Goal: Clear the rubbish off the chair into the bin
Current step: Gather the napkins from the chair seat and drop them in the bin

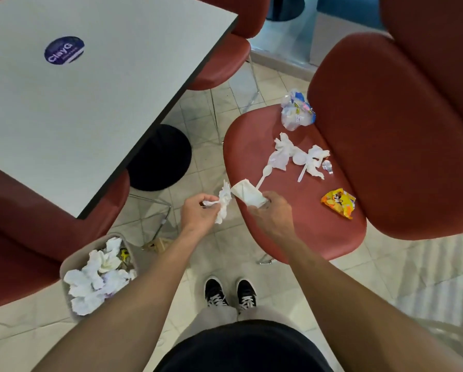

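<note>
A red chair [300, 226] stands at centre right with rubbish on its seat. My left hand [198, 210] grips a crumpled white tissue [223, 202] just off the seat's left edge. My right hand [270, 210] holds a folded white napkin [248, 194] over the seat's front. Still lying on the seat are a white plastic spoon [265, 174], crumpled tissues [284, 151], a white plastic fork on a tissue [309, 162], a small foil scrap [327, 167], an orange snack wrapper [339, 202] and a crumpled plastic bag [296, 111]. The bin [66, 264], holding white tissues, stands on the floor at lower left.
A grey table [90, 103] with a round blue sticker [64, 49] fills the upper left, on a black base [160, 157]. More red chairs [219, 63] surround it. My feet in black shoes [230, 294] stand on the tiled floor between bin and chair.
</note>
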